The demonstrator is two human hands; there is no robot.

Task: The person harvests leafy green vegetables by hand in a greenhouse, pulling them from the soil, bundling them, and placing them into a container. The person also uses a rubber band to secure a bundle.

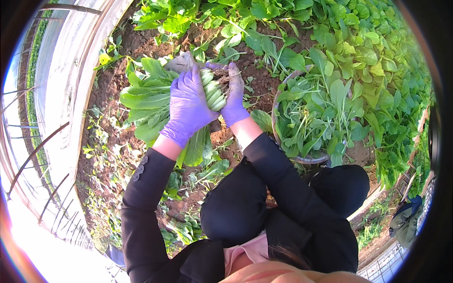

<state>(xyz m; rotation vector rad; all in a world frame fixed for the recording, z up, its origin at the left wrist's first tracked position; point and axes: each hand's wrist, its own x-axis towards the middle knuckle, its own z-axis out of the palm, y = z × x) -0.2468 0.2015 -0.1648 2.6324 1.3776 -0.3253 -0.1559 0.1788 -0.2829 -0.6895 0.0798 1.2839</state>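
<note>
A bunch of leafy greens (152, 99) lies across my two hands, its leaves fanning out to the left. My left hand (191, 104), in a purple glove, wraps around the stalks. The pale green stalk bases (214, 92) show between my hands, packed side by side. At the root end, my right hand (234, 95), also gloved, closes around the brown, soiled roots (223, 75); its thumb is in view and its fingers are mostly hidden. Just beyond the bunch is a flat grey piece (179, 63), partly covered, whose kind I cannot tell.
Right of my hands stands a round tub (275, 116) heaped with loose greens (318, 113). Dense leafy plants (368, 60) grow beyond it. Bare soil (262, 83) and scattered leaves (106, 148) surround me. Plastic sheeting (67, 70) runs along the left. A bag (405, 221) lies far right.
</note>
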